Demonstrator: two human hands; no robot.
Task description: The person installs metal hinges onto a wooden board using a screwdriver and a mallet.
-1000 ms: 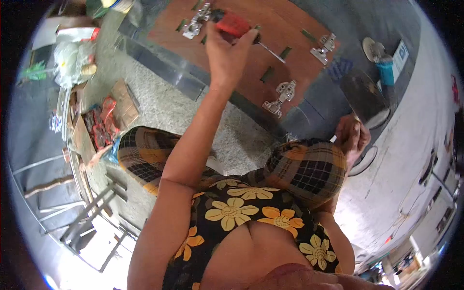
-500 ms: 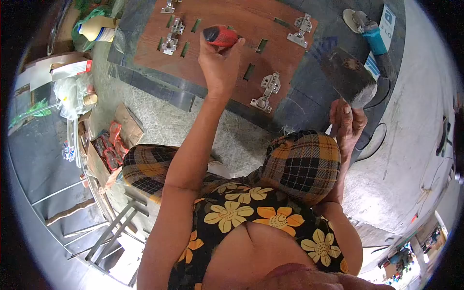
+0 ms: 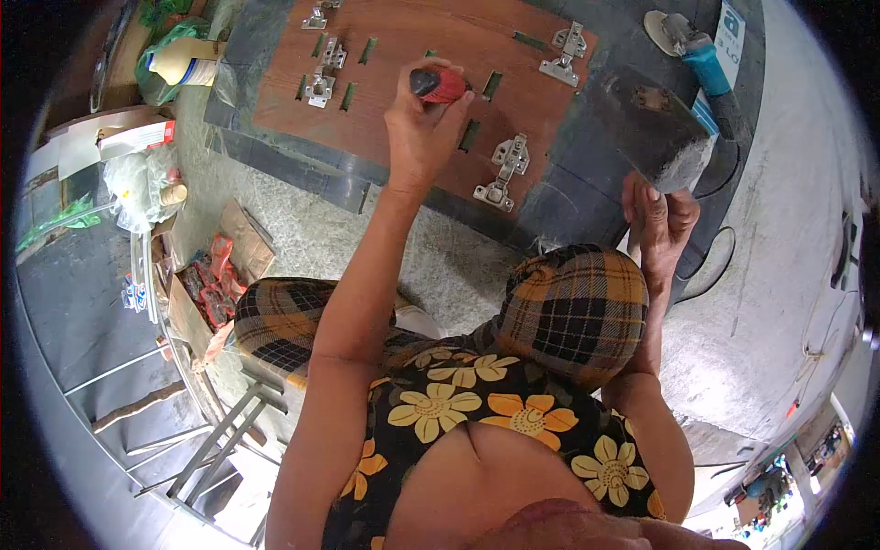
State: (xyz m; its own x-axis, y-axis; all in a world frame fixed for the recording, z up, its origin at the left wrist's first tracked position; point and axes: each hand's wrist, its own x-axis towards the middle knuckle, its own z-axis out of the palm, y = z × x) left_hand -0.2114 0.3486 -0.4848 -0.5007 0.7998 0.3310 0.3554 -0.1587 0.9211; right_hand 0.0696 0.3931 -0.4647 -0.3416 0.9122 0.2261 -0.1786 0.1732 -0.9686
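My left hand (image 3: 423, 133) is closed around the red-and-black handle of a hand tool (image 3: 442, 84), held over a brown wooden board (image 3: 403, 37). Its working end is hidden, so I cannot tell what kind of tool it is. Several narrow slots are cut in the board. Metal cabinet hinges lie on it, one (image 3: 502, 172) near the front edge and another (image 3: 564, 53) at the right. At the right, my right hand (image 3: 662, 225) is shut on a mallet (image 3: 651, 128), whose dark, blocky head is raised beside the board.
The board rests on a dark tabletop (image 3: 587, 197). A teal power tool (image 3: 704, 66) with a black cord lies at the right. To the left are a pale bottle (image 3: 181, 60) and, on the floor, a cardboard box (image 3: 188, 307) with red plastic. My plaid-covered knees are close to the table.
My left hand has shifted a little to the right and down, with the red-and-black handle in it. The mallet has moved only slightly in my right hand.
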